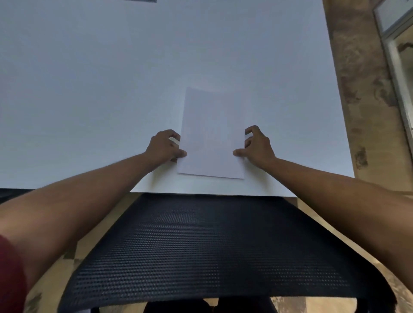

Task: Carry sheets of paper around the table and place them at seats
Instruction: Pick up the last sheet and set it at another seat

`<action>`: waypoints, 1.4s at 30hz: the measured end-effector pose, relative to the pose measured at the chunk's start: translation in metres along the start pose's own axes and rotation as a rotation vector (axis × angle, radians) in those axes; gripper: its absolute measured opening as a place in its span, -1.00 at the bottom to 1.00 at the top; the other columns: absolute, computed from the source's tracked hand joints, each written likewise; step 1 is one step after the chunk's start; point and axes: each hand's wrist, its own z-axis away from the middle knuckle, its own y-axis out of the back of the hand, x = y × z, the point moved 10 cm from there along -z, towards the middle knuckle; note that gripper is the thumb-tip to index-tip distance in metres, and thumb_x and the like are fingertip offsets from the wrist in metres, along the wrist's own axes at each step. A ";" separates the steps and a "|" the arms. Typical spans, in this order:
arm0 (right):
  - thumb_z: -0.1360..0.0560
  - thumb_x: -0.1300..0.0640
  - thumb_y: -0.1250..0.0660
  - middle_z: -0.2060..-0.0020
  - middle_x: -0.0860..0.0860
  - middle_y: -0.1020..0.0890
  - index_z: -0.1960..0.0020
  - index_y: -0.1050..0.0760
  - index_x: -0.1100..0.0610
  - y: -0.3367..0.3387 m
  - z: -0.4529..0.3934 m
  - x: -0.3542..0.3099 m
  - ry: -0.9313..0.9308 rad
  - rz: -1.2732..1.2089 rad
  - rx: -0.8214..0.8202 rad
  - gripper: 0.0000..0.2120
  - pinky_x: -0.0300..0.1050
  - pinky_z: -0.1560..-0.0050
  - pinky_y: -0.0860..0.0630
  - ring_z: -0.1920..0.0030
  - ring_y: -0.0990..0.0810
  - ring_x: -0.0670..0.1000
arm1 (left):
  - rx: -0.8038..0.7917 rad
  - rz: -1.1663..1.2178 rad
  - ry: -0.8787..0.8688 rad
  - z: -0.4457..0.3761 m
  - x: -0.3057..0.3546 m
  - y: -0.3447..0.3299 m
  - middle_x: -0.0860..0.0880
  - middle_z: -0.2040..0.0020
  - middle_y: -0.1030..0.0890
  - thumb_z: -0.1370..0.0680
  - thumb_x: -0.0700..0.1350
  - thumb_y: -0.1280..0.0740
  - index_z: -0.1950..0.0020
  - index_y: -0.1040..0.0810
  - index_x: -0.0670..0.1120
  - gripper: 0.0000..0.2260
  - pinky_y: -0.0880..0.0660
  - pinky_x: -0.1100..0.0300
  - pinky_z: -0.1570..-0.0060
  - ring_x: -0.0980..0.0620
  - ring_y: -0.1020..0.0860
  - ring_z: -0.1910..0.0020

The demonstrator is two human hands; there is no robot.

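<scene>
Beyond black mesh chair back [201, 252], plain white sheet [212, 134] flat between both hands on table [89, 89].

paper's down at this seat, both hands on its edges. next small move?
Probably let go and lift both hands away. The sheet lies flat on the table above the chair back, left hand and right hand holding its side edges.

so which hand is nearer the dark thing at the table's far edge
Left. The left hand grips the white paper sheet's left edge, under the dark object at far left; the right hand grips the opposite edge.
</scene>
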 end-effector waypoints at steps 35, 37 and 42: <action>-0.47 -0.53 -0.10 -0.72 -0.04 -0.09 -0.71 -0.13 -0.01 -0.023 -0.009 -0.002 0.502 0.783 -0.239 -0.04 0.17 -0.68 -0.08 -0.71 -0.03 0.13 | -0.070 -1.096 -0.687 -0.025 0.012 -0.017 0.08 -0.74 -0.17 -0.38 0.72 0.14 -0.73 -0.22 0.06 0.10 -0.12 -0.20 -0.60 -0.18 -0.12 -0.73; -0.48 -0.53 -0.08 -0.72 -0.03 -0.09 -0.71 -0.13 0.01 -0.022 -0.011 0.000 0.510 0.790 -0.237 -0.04 0.18 -0.67 -0.10 -0.71 -0.04 0.14 | -0.083 -1.089 -0.672 -0.027 0.011 -0.017 0.11 -0.75 -0.12 -0.36 0.74 0.10 -0.74 -0.18 0.08 0.12 -0.07 -0.19 -0.62 -0.16 -0.07 -0.74; -0.50 -0.51 -0.05 -0.73 0.00 -0.06 -0.72 -0.08 0.04 -0.025 -0.010 0.004 0.515 0.802 -0.250 -0.04 0.17 -0.68 -0.07 -0.72 0.00 0.14 | -0.099 -1.108 -0.666 -0.030 0.010 -0.014 0.14 -0.76 -0.07 -0.31 0.75 0.02 -0.75 -0.15 0.13 0.13 -0.09 -0.20 -0.60 -0.15 -0.08 -0.73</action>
